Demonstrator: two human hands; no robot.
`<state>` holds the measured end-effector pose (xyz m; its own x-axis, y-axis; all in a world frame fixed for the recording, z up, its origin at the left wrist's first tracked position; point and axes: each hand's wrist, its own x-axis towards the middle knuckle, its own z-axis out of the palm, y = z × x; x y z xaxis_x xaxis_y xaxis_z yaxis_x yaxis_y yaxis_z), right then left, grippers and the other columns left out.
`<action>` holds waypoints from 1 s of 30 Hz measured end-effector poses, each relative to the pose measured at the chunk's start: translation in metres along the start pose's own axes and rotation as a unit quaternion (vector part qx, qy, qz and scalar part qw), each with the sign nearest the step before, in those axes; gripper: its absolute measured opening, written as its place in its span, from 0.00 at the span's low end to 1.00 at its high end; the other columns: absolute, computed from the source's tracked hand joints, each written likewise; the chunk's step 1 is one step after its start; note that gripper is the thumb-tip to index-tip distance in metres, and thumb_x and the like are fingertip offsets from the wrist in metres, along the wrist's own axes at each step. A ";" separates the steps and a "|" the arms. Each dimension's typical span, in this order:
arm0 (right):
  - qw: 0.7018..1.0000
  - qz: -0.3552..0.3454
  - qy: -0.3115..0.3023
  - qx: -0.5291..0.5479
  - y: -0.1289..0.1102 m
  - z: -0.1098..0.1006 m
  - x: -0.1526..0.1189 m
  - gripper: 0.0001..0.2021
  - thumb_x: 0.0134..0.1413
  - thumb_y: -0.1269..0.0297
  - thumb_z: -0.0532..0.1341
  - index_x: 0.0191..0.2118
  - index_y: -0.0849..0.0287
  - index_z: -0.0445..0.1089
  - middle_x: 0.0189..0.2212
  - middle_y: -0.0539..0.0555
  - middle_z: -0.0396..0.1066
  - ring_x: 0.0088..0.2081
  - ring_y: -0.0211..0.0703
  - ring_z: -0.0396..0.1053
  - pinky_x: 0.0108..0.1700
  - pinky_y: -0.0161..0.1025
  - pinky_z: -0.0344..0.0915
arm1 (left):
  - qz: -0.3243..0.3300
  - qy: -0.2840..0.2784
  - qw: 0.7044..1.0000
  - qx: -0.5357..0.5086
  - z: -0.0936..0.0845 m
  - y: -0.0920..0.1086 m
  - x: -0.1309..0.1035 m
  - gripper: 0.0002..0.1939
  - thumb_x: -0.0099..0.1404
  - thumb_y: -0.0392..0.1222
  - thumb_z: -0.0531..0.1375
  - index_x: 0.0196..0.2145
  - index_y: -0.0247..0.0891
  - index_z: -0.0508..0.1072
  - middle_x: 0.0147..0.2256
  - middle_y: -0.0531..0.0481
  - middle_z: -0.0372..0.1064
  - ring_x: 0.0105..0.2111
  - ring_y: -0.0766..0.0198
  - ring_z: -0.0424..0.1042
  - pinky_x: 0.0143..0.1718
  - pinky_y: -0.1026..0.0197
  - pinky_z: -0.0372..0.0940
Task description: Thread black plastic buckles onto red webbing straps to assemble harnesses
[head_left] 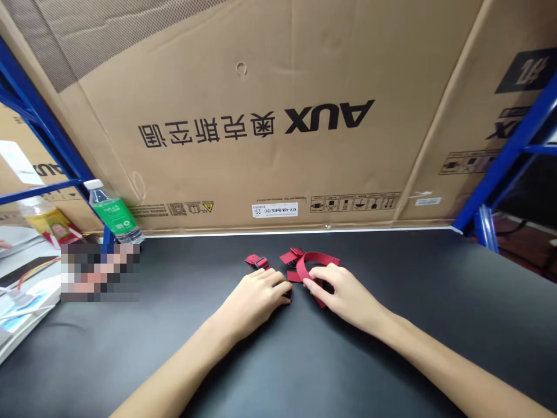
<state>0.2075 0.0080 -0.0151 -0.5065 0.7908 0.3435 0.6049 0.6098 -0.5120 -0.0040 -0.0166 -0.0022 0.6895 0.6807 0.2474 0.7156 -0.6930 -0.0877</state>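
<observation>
A red webbing strap (308, 262) lies in loops near the middle of the black table. My right hand (346, 287) pinches a loop of it between thumb and fingers. To the left, my left hand (260, 297) rests low on the tabletop with its fingers curled over a small black piece (288, 294), mostly hidden beneath them. Another stretch of red strap (252, 259) sticks out beyond the left knuckles, with a black slide buckle (260, 263) on it. Whether the two red parts join is hidden.
A large cardboard box (261, 168) stands along the back edge of the table (278, 371). A water bottle with a green label (115, 215) leans by the blue frame (65, 133) at left. Papers and wires (26, 290) lie at far left. Another blue frame (500, 168) is at right.
</observation>
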 end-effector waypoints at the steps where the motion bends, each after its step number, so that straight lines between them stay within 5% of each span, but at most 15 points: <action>1: 1.000 0.000 0.001 0.002 0.000 0.000 0.000 0.16 0.64 0.59 0.50 0.26 0.56 0.65 0.25 0.52 0.72 0.28 0.45 0.65 0.33 0.40 0.60 | 0.001 0.005 1.000 0.001 0.000 0.000 0.000 0.05 0.70 0.39 0.59 0.42 0.37 0.73 0.38 0.48 0.74 0.39 0.59 0.75 0.42 0.58 0.68; 9: 1.000 -0.010 0.010 0.027 -0.001 0.001 0.000 0.15 0.64 0.59 0.51 0.28 0.56 0.68 0.26 0.52 0.73 0.28 0.43 0.65 0.34 0.39 0.62 | -0.009 0.050 0.999 0.002 -0.004 0.002 0.000 0.12 0.69 0.41 0.60 0.49 0.36 0.70 0.42 0.47 0.73 0.38 0.58 0.75 0.42 0.58 0.69; 15: 0.985 0.020 0.118 0.123 -0.011 -0.006 0.000 0.19 0.63 0.53 0.53 0.23 0.57 0.64 0.22 0.49 0.62 0.23 0.39 0.59 0.26 0.36 0.57 | 0.014 0.044 0.999 0.016 -0.001 0.003 -0.001 0.10 0.72 0.42 0.56 0.46 0.36 0.72 0.38 0.47 0.72 0.34 0.61 0.75 0.38 0.60 0.70; 22: 0.932 0.065 0.185 0.306 -0.015 -0.012 0.002 0.15 0.58 0.49 0.60 0.37 0.57 0.70 0.28 0.52 0.72 0.31 0.44 0.70 0.34 0.37 0.67 | 0.033 0.037 0.999 0.019 0.002 0.001 -0.002 0.09 0.73 0.41 0.54 0.44 0.36 0.72 0.38 0.47 0.73 0.35 0.60 0.75 0.37 0.60 0.69; 30: 0.897 0.077 0.183 0.395 -0.011 -0.002 0.002 0.28 0.52 0.48 0.66 0.53 0.54 0.57 0.28 0.49 0.74 0.19 0.35 0.63 0.24 0.36 0.64 | 0.041 0.033 0.999 0.013 0.003 -0.001 -0.001 0.08 0.72 0.39 0.55 0.44 0.37 0.72 0.40 0.47 0.74 0.36 0.60 0.75 0.38 0.60 0.69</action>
<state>0.2009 0.0032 -0.0076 -0.1315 0.9144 0.3827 -0.0472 0.3799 -0.9238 -0.0052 -0.0156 -0.0055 0.7383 0.6035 0.3010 0.6596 -0.7392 -0.1357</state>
